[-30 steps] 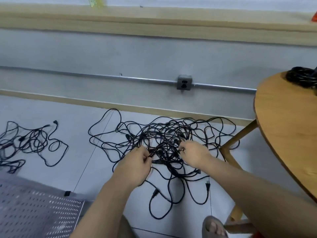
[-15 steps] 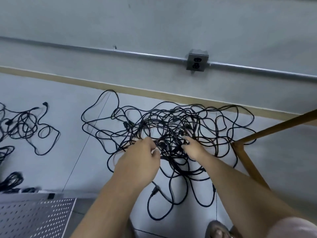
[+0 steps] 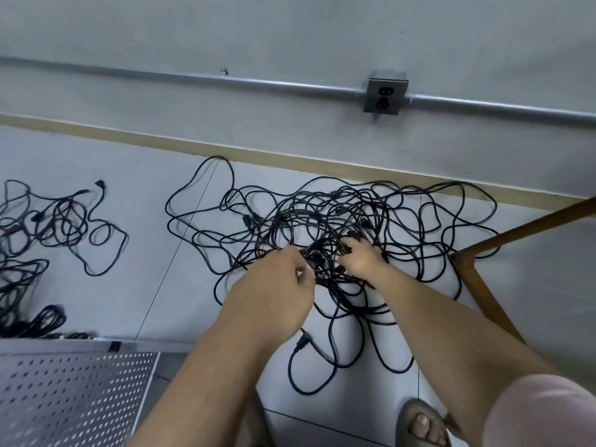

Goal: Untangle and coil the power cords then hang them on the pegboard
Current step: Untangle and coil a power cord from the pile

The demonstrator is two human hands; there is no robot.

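A big tangle of black power cords [image 3: 419, 221] lies on the pale floor against the wall. My left hand [image 3: 274, 285] hovers over its near middle, fingers curled and pinching strands there. My right hand [image 3: 361, 258] reaches into the knot's centre, its fingers buried among the cords and gripping them. One loose plug [image 3: 301, 343] lies just below my left wrist. The grey perforated pegboard [image 3: 64, 398] lies flat at the lower left corner.
A second loose tangle of cords [image 3: 61, 221] and a coiled bundle [image 3: 45, 321] lie at the left. A wooden table leg [image 3: 483, 291] stands right of the knot. A metal outlet box [image 3: 385, 96] sits on a wall conduit. My sandalled foot [image 3: 422, 424] is at the bottom.
My head has tilted down, so the tabletop left view. Both hands moved deeper into the knot; the right hand now digs further into the centre.
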